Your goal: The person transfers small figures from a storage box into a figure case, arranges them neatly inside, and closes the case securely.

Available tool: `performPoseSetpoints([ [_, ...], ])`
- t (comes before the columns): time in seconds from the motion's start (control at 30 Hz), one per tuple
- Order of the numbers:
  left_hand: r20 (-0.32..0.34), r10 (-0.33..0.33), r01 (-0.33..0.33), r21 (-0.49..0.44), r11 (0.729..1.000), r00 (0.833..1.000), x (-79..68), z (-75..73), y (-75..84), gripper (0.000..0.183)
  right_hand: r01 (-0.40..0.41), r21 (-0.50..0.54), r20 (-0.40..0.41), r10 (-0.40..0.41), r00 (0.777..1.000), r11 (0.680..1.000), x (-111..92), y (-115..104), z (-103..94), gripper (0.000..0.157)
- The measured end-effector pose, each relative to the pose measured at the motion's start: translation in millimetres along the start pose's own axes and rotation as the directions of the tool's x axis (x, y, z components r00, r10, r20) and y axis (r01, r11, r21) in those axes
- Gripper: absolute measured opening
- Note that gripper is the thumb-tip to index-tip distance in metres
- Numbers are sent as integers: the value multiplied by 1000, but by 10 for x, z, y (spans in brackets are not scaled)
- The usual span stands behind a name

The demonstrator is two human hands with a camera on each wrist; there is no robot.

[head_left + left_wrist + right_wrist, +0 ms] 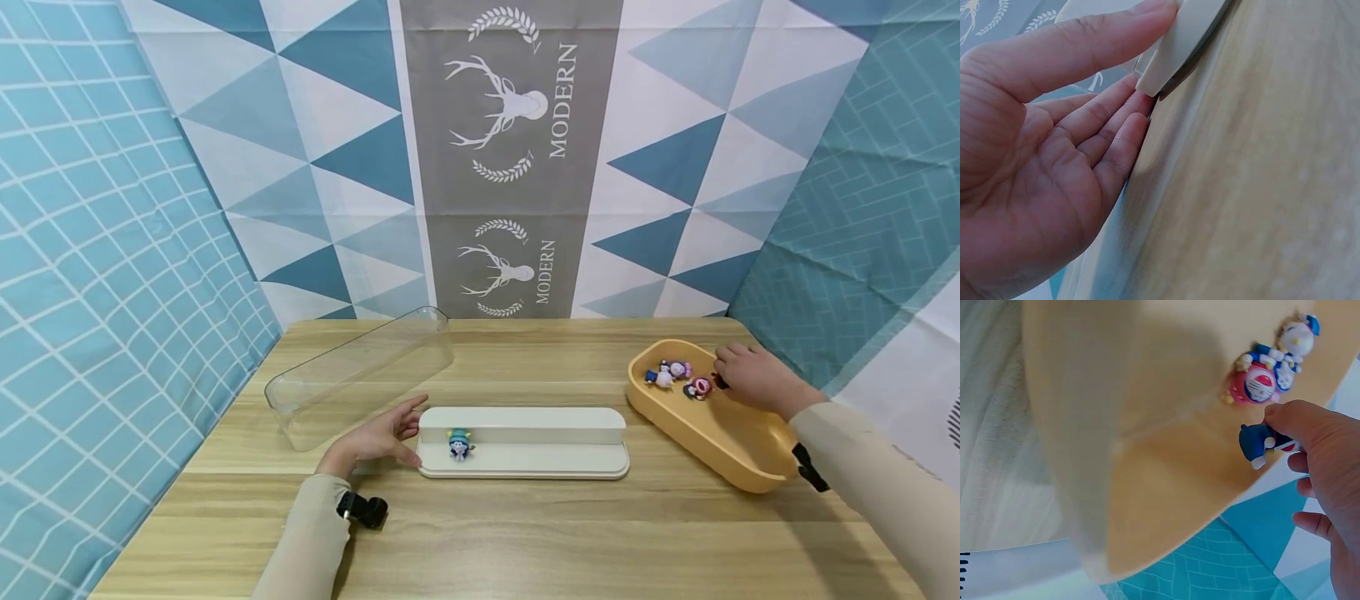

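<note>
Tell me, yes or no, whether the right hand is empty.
No, the right wrist view shows the right hand pinching a small dark-blue figurine.

Figurine (1254, 442), stand (528, 457) smooth plastic; tray (716, 437) matt plastic; table (562, 533) wood-grained

The left hand (1060, 169) shows its palm, thumb tip against a cream stand (1179, 47), the other fingers (1085, 120) stretched toward its end. The wooden counter (1260, 162) fills the right; grey cloth (1017, 26) with white leaf prints shows upper left.
</note>
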State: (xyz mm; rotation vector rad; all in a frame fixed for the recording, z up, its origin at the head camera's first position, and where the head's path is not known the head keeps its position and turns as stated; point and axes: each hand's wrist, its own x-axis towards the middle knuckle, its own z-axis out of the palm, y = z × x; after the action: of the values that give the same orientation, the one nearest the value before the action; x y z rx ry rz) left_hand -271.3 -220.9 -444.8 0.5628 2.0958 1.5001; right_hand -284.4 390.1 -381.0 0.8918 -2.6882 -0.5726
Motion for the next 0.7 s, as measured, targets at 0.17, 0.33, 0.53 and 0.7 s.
performPoseSetpoints([
  [0.17,0,-7,7,3,1000,1000,-1,2,-15,112,-28,45,9,27,1000,999,9,24,-75,21],
  [0.33,1,-11,11,13,1000,1000,12,-1,-34,112,-72,134,11,71,997,988,43,62,-187,25],
  [0.53,-9,-16,16,-5,1000,1000,13,-16,-29,113,-112,282,-18,122,992,953,113,106,-344,24],
  [0.7,-5,-17,17,-2,1000,1000,13,-23,-34,113,-172,378,28,175,984,910,170,116,-433,25],
])
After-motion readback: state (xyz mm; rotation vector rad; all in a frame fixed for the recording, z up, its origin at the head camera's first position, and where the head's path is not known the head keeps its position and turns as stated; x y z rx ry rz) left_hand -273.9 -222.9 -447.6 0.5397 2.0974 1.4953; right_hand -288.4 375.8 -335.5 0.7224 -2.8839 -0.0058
